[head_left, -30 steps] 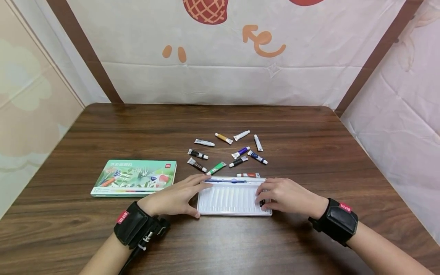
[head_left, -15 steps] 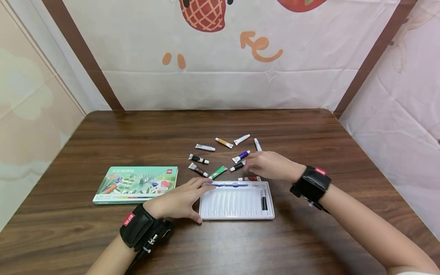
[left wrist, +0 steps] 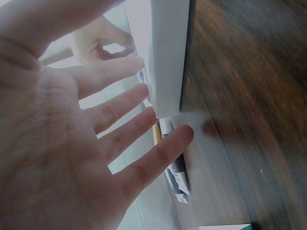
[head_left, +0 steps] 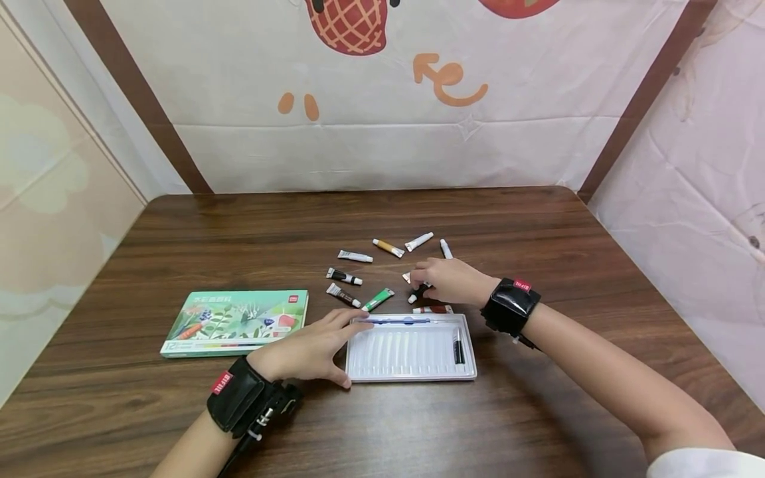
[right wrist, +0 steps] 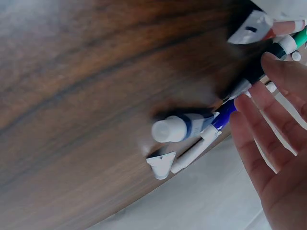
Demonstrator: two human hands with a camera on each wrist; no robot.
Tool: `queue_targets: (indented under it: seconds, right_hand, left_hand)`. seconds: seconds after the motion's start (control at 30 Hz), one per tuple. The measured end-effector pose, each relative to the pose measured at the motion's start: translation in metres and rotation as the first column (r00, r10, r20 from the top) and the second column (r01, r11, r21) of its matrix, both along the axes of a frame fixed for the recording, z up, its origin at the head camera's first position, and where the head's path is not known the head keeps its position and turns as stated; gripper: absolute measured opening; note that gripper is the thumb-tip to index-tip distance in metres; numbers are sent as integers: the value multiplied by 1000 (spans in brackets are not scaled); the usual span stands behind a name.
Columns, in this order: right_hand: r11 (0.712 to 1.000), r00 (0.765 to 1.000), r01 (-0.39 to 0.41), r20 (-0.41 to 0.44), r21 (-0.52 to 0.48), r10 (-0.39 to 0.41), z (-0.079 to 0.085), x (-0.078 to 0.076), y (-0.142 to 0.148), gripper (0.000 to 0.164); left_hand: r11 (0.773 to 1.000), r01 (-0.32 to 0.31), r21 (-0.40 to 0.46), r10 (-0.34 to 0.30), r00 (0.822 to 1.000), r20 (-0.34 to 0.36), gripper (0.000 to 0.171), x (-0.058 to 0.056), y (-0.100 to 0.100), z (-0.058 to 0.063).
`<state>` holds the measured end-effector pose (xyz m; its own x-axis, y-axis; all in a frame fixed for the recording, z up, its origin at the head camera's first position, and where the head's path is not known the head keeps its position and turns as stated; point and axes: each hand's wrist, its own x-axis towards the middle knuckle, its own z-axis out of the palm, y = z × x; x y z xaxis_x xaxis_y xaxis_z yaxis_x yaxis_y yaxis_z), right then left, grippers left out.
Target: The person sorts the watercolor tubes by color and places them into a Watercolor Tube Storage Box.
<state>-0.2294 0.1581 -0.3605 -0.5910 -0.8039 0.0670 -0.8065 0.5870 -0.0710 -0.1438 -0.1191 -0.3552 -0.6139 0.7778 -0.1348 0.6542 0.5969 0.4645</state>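
A white plastic tray (head_left: 400,355) with ridged slots lies on the table, a blue paintbrush (head_left: 400,322) along its far side. One black-ended paint tube (head_left: 458,348) sits in its rightmost slot. My left hand (head_left: 311,345) rests against the tray's left side, fingers spread and fairly straight, as the left wrist view also shows. Beyond the tray, my right hand (head_left: 451,279) pinches a dark paint tube (head_left: 420,292) between thumb and fingers; its white cap points toward the tray. In the right wrist view, a purple tube (right wrist: 224,114) lies right by the fingertips.
Several paint tubes are scattered beyond the tray, among them a green tube (head_left: 378,300), an ochre tube (head_left: 388,248) and a brown tube (head_left: 343,295). A red tube (head_left: 433,309) lies along the tray's far edge. A green illustrated box (head_left: 236,322) lies at left.
My right hand has left the tube in the tray's right slot and moved away to the loose tubes, where the dark tube has turned slightly. The left hand stays at the tray.
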Motion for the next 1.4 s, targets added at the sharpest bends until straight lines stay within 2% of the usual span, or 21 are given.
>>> queue_targets:
  seconds: [0.27,0.57,0.7,0.9,1.0,1.13,1.27,1.4]
  right_hand:
    - [1000,1000,25,2,4,-25,-3,4,4,15]
    - [999,999,-25,-49,-27,24,-10,3,9,17]
    - [999,999,-39,-34,-34,38,-12,3,8,20]
    - [998,997,-61,-51,-35,59,-4,6,6,18]
    - [993,992,-99,-81,-64,94,8,16,9,19]
    - [970,973,-212,-115,-122,198,20,40,17,20]
    - [937,945,-318,-134,-147,299,16,65,28,24]
    - [923,925,-365,-160,-126,344,6,81,36,26]
  left_hand:
    - [1000,6,6,-6,1000,-2,83,0,-2,-1]
    - [1000,7,-3,-7,1000,-4,82,0,-1,-1]
    - [1000,9,0,-9,1000,5,82,0,0,-1]
    - [1000,4,7,-4,1000,-5,83,-1,-2,-1]
    - [1000,3,9,-3,1000,-16,83,-1,-2,-2]
    - [1000,3,5,-3,1000,-22,83,0,-2,-2]
    - [1000,-1,4,1,1000,0,82,1,-2,-2]
    - [1000,-8,7,8,1000,5,82,0,-2,-1]
